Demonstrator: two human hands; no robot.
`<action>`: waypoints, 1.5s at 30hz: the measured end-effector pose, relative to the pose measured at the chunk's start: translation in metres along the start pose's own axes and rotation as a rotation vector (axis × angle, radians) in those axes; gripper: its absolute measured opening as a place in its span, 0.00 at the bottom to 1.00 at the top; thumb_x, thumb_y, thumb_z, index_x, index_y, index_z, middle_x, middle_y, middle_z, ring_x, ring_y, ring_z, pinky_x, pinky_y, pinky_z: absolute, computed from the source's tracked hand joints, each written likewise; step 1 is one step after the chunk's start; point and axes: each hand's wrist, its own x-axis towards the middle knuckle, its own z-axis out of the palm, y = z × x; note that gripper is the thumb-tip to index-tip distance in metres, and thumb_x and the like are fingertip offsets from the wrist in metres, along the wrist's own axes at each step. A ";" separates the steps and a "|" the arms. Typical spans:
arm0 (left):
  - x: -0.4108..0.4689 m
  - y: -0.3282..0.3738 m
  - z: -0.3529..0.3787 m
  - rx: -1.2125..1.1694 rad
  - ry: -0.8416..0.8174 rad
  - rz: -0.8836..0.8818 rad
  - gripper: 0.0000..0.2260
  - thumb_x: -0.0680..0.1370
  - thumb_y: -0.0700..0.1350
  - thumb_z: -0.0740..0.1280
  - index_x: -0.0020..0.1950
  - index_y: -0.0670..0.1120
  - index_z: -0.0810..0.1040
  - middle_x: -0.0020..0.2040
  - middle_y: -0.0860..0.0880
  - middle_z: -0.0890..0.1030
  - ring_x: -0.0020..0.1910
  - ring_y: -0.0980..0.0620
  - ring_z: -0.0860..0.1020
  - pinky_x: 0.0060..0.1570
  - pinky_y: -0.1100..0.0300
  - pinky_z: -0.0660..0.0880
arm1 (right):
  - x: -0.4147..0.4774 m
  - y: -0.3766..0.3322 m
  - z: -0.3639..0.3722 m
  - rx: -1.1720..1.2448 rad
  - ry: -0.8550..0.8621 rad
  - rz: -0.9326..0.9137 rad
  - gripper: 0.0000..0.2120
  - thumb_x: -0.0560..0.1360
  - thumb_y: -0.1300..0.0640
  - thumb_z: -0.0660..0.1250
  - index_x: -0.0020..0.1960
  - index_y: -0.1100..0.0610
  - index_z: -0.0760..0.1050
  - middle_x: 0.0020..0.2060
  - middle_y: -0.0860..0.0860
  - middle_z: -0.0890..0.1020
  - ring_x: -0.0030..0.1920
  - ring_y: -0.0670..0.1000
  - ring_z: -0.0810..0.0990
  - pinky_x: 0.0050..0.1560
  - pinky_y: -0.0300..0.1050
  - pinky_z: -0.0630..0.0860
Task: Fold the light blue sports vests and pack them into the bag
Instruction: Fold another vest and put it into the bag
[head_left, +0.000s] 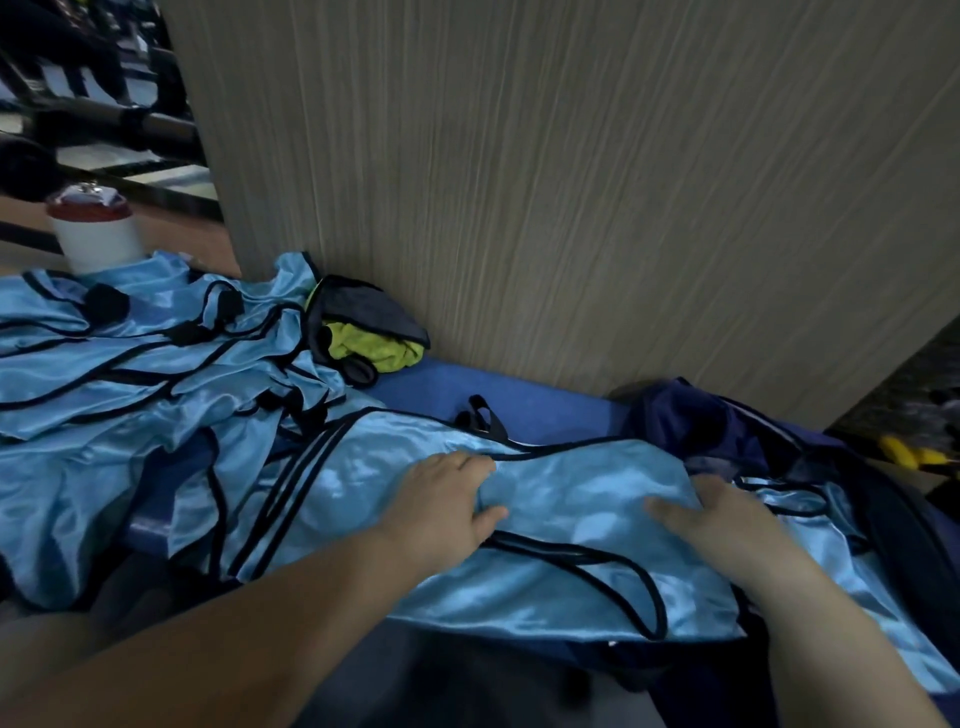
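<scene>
**A:** How far along is the packing?

**B:** Under halfway, I'd judge. The left hand (441, 499) is pressing flat on one light blue vest (571, 499) lying on the desk (519, 395). The right hand (711, 514) is gripping its edge beside the navy bag (727, 415).

**A:** What's remaining?

**B:** A heap of vests (130, 353) is lying unfolded at the left. Some blue cloth seems to be sitting in the bag.

Hands: 2, left hand (447, 499) and right hand (711, 514). Light blue vests: 1 spread vest (571, 499), 1 packed vest (795, 504) in the bag, plus a vest heap (130, 353) at left, too tangled to count. Dark blue bag (727, 415): 1. White cup (96, 234), red lid: 1. Yellow-green cloth (374, 348): 1. Dark pouch (363, 306): 1. Blue mat (441, 389): 1.
</scene>
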 end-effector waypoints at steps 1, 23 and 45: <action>0.000 0.000 0.002 -0.018 -0.009 0.029 0.23 0.80 0.58 0.61 0.73 0.51 0.67 0.69 0.53 0.70 0.68 0.51 0.67 0.67 0.61 0.58 | 0.000 0.001 0.002 -0.032 -0.026 0.002 0.21 0.73 0.40 0.69 0.58 0.53 0.75 0.51 0.49 0.81 0.51 0.52 0.79 0.49 0.48 0.74; -0.014 -0.059 -0.053 -0.894 -0.169 -0.395 0.29 0.77 0.69 0.55 0.73 0.55 0.67 0.68 0.58 0.71 0.68 0.56 0.67 0.68 0.55 0.64 | -0.021 -0.113 0.041 1.104 -0.239 -0.187 0.14 0.77 0.65 0.63 0.63 0.60 0.74 0.47 0.60 0.80 0.44 0.57 0.79 0.45 0.50 0.77; -0.023 -0.082 -0.067 -0.092 -0.002 -0.334 0.34 0.78 0.46 0.65 0.78 0.50 0.50 0.75 0.46 0.58 0.70 0.44 0.64 0.63 0.53 0.67 | -0.012 -0.110 0.099 -0.258 0.046 -0.572 0.21 0.80 0.49 0.63 0.72 0.48 0.69 0.67 0.45 0.71 0.69 0.48 0.64 0.69 0.39 0.60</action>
